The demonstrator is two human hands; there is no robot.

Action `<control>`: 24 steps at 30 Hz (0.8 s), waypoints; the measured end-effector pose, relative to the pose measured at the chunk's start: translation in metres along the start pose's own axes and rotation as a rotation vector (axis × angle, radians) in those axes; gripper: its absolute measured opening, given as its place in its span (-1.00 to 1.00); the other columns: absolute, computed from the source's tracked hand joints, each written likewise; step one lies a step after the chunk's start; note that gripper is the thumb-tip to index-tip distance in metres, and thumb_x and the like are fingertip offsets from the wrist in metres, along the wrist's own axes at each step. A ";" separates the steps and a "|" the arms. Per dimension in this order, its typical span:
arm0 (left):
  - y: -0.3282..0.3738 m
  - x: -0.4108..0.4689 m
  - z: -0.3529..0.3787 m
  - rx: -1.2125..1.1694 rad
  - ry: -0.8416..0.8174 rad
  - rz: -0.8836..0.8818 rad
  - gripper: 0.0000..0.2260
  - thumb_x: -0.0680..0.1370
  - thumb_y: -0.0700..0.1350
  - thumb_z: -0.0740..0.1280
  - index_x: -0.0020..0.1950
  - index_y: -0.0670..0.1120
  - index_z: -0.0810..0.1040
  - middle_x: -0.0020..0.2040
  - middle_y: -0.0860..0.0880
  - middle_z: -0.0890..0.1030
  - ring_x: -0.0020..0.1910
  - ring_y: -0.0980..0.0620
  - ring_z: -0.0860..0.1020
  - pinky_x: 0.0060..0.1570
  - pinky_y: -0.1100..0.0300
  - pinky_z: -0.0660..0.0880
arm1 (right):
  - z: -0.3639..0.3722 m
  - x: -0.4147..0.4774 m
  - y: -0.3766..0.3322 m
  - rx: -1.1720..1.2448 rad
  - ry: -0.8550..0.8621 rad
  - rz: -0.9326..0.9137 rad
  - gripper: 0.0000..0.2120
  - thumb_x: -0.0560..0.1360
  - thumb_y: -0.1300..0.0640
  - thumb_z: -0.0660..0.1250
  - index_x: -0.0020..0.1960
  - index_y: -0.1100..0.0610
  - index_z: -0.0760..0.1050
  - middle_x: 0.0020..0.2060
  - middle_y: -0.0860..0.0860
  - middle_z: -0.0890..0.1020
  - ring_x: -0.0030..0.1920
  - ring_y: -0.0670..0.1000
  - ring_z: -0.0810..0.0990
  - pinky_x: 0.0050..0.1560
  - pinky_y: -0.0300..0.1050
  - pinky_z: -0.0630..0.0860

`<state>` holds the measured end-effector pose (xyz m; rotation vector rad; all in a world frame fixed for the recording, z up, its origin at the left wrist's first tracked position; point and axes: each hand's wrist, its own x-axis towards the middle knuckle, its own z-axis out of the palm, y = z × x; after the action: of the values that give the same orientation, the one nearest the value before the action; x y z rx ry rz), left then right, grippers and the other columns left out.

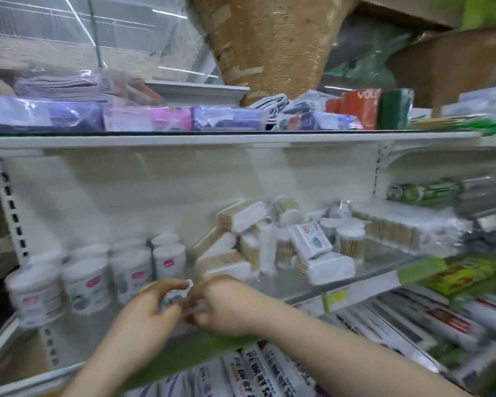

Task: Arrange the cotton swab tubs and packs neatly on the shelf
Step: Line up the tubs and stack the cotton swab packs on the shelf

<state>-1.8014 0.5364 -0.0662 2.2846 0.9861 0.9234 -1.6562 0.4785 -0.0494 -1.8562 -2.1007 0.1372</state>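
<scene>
We hold a small pack (175, 295) between both hands at the front edge of the shelf (287, 285). The left hand (152, 309) curls its fingers round the pack's left side, and the right hand (226, 306) pinches its right side. The pack is white with a printed label. Blur hides its long axis.

Behind the left hand stand the round tubs (86, 285). They are white, cylindrical and labelled, upright in rows running toward the rear panel.

Behind the right hand lies a heap of packs (232, 262). These are rectangular and film-wrapped, with wooden sticks showing. They tilt at mixed angles, and some lean on others. Clear tubs (350, 242) stand upright just beside the heap.

The upper shelf (184, 140) carries bagged cloths (149, 118), with a woven basket (275, 38) above. Boxed rolls (269, 373) lie below our forearms.
</scene>
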 end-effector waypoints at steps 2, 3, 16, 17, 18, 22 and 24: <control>0.002 0.002 0.005 0.036 0.001 -0.020 -0.79 0.49 -0.15 0.35 0.06 0.13 0.58 0.10 0.04 0.61 0.12 0.09 0.52 0.05 0.22 0.38 | 0.002 -0.004 0.008 0.022 -0.016 0.001 -0.73 0.52 0.09 0.26 0.19 0.11 0.53 0.08 0.13 0.60 0.04 0.13 0.55 0.11 0.03 0.52; 0.005 0.003 0.008 0.062 -0.007 -0.028 -0.80 0.50 -0.12 0.34 0.08 0.12 0.57 0.12 0.04 0.60 0.11 0.08 0.52 0.03 0.21 0.37 | 0.003 -0.007 0.012 0.026 -0.019 0.000 -0.70 0.52 0.07 0.25 0.23 0.08 0.51 0.11 0.12 0.59 0.08 0.13 0.55 0.14 0.05 0.51; 0.035 0.004 0.026 0.234 0.001 -0.089 -0.73 0.54 0.07 0.24 0.23 0.11 0.49 0.26 0.00 0.51 0.19 0.00 0.49 0.08 0.16 0.40 | -0.113 -0.061 0.120 0.125 0.501 0.306 -0.82 0.50 0.16 0.29 0.04 0.09 0.62 -0.10 0.02 0.68 -0.11 0.00 0.61 -0.12 -0.19 0.49; 0.035 0.007 0.026 0.247 -0.012 -0.108 -0.72 0.53 0.09 0.23 0.23 0.12 0.48 0.26 -0.01 0.51 0.17 -0.01 0.49 0.11 0.13 0.43 | -0.122 -0.062 0.136 0.084 0.529 0.348 -0.83 0.48 0.16 0.30 0.04 0.10 0.61 -0.13 0.03 0.67 -0.12 0.00 0.59 -0.13 -0.18 0.48; 0.036 0.010 0.028 0.257 -0.019 -0.119 -0.71 0.53 0.11 0.23 0.23 0.13 0.47 0.26 -0.03 0.50 0.16 -0.02 0.49 0.11 0.12 0.44 | -0.131 -0.063 0.152 0.036 0.544 0.391 -0.81 0.47 0.14 0.32 0.06 0.10 0.60 -0.14 0.03 0.65 -0.11 0.02 0.58 -0.11 -0.16 0.49; 0.040 0.014 0.036 0.278 -0.036 -0.162 -0.71 0.56 0.07 0.23 0.28 0.12 0.44 0.28 -0.07 0.47 0.22 -0.05 0.46 0.03 0.17 0.37 | -0.144 -0.073 0.199 -0.149 0.451 0.628 -0.51 0.44 -0.07 0.35 0.30 0.10 0.40 0.18 0.15 0.51 0.09 0.14 0.53 0.07 -0.06 0.49; 0.042 0.013 0.043 0.293 -0.006 -0.181 -0.70 0.55 0.06 0.23 0.28 0.09 0.44 0.29 -0.07 0.48 0.22 -0.06 0.48 0.06 0.17 0.39 | -0.139 -0.079 0.213 -0.186 0.267 0.742 -0.39 0.45 -0.14 0.33 0.38 0.13 0.28 0.25 0.18 0.44 0.05 0.13 0.52 -0.04 -0.10 0.48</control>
<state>-1.7449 0.5132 -0.0618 2.3787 1.3779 0.7355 -1.4046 0.4117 0.0054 -2.5164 -1.2075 -0.1333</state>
